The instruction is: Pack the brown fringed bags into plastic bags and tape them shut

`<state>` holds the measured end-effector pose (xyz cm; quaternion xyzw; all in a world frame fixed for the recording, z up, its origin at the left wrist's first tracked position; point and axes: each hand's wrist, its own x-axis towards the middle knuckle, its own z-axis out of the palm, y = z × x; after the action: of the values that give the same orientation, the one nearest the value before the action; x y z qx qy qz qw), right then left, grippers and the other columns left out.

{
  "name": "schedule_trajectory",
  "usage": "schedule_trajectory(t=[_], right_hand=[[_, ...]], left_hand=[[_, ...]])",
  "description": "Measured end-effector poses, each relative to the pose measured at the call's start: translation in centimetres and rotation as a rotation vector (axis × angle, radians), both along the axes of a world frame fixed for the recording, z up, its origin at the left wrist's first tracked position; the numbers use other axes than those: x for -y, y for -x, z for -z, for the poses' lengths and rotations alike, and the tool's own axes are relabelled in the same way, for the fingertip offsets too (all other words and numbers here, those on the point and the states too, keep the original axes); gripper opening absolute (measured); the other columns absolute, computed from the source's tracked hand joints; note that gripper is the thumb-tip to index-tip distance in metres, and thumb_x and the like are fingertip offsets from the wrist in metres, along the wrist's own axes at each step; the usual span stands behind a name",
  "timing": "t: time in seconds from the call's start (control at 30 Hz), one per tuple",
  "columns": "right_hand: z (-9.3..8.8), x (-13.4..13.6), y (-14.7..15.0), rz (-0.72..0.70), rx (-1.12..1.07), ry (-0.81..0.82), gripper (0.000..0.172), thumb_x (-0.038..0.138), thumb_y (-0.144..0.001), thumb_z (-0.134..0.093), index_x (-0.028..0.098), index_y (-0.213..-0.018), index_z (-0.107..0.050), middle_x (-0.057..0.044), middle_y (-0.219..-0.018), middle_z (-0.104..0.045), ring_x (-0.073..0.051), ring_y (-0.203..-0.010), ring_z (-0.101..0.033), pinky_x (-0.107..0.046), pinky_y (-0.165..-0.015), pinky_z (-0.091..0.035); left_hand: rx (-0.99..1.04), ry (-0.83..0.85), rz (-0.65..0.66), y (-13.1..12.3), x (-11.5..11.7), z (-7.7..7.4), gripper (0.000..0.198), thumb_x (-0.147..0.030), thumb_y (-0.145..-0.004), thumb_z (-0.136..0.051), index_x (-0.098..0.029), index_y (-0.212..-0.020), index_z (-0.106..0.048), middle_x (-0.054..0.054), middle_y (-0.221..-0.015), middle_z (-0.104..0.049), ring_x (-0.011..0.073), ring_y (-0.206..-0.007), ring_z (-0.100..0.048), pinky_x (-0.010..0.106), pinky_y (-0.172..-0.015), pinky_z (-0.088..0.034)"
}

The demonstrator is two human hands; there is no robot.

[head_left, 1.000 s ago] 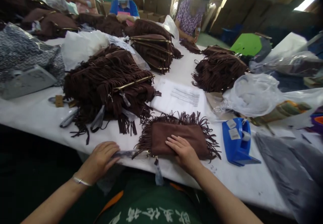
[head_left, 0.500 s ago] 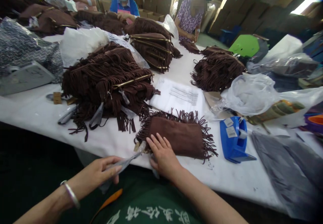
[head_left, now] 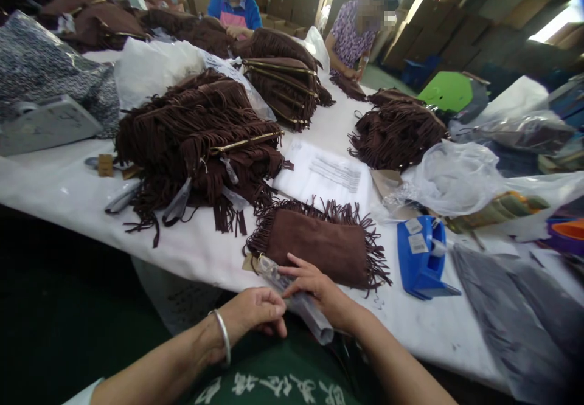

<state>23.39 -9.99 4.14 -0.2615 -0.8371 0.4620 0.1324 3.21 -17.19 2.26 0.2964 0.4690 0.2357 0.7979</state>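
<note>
A brown suede bag (head_left: pixel 319 244) with fringed edges lies flat near the table's front edge. From its lower left corner a clear plastic sleeve (head_left: pixel 314 321) runs towards me, and its open end hangs over the edge. My right hand (head_left: pixel 319 289) rests across this sleeve, thumb and fingers holding it beside the bag. Just left of it is my left hand (head_left: pixel 262 309), its thumb and fingertips pinched together against the sleeve's side. Whatever is inside that pinch is too small to make out. A small tan tag (head_left: pixel 249 264) sits by the bag's corner.
Left of the bag is a heap of fringed brown bags (head_left: pixel 201 137); another pile (head_left: pixel 399 131) stands behind. A blue tape dispenser (head_left: pixel 422 259) and grey plastic sheets (head_left: pixel 511 308) lie right. A white printed packet (head_left: pixel 328 171) lies behind. People work across the table.
My left hand has let go of the stretched plastic and come right, beside my right hand. My right hand has slid off the bag onto the sleeve, which now lies rolled narrow, pointing down right.
</note>
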Motion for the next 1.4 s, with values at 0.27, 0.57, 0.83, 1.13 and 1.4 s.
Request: schedule_trajectory(t=[0.27,0.57,0.83,1.13,1.4], right_hand=[[1.5,0.4,3.0,0.175,0.380,-0.305,0.083,0.021,-0.073,-0.064,0.015,-0.146,-0.026,-0.013,-0.152,-0.022,-0.035,-0.141,-0.008,-0.054,-0.112,-0.015],[4.2,1.1,4.2,0.133,0.587,-0.520,0.085,0.026,-0.071,-0.060,0.008,-0.146,-0.024,-0.018,-0.153,-0.016,-0.037,-0.139,-0.011,-0.050,-0.111,-0.018],[3.0,-3.6,3.7,0.194,0.490,-0.460,0.067,0.000,-0.068,-0.051,0.012,-0.133,-0.048,-0.010,-0.127,-0.058,-0.023,-0.108,-0.050,-0.031,-0.098,-0.040],[0.3,-4.9,3.6,0.342,0.400,-0.301,0.058,0.006,-0.072,-0.057,0.021,-0.128,-0.055,-0.008,-0.106,-0.066,-0.021,-0.099,-0.057,-0.029,-0.090,-0.045],[0.7,-4.4,3.6,0.341,0.431,-0.382,0.065,0.001,-0.068,-0.053,0.017,-0.131,-0.051,-0.009,-0.110,-0.065,-0.022,-0.100,-0.055,-0.030,-0.092,-0.044]], left_hand=[[-0.075,0.121,-0.146,2.1,1.2,1.3,0.057,-0.046,-0.063,-0.076,-0.014,-0.107,-0.059,0.013,-0.107,-0.068,0.0234,-0.100,-0.064,0.034,-0.088,-0.047],[0.140,0.258,-0.284,1.7,1.7,2.1,0.072,-0.042,-0.063,-0.079,-0.010,-0.121,-0.050,0.019,-0.120,-0.061,0.0281,-0.110,-0.060,0.039,-0.095,-0.047],[-0.641,-0.570,-0.159,3.5,-0.1,2.3,0.031,-0.033,-0.086,-0.052,-0.016,-0.112,-0.058,0.008,-0.095,-0.063,0.0240,-0.086,-0.062,0.042,-0.077,-0.052],[-1.307,-1.180,0.085,3.8,-5.2,4.6,0.026,-0.021,-0.083,-0.060,-0.009,-0.106,-0.060,0.015,-0.103,-0.059,0.0290,-0.098,-0.050,0.046,-0.083,-0.048],[-1.144,-1.214,0.156,8.7,-1.6,3.7,0.031,-0.022,-0.094,-0.041,-0.019,-0.122,-0.055,0.007,-0.101,-0.066,0.0203,-0.091,-0.060,0.035,-0.085,-0.048]])
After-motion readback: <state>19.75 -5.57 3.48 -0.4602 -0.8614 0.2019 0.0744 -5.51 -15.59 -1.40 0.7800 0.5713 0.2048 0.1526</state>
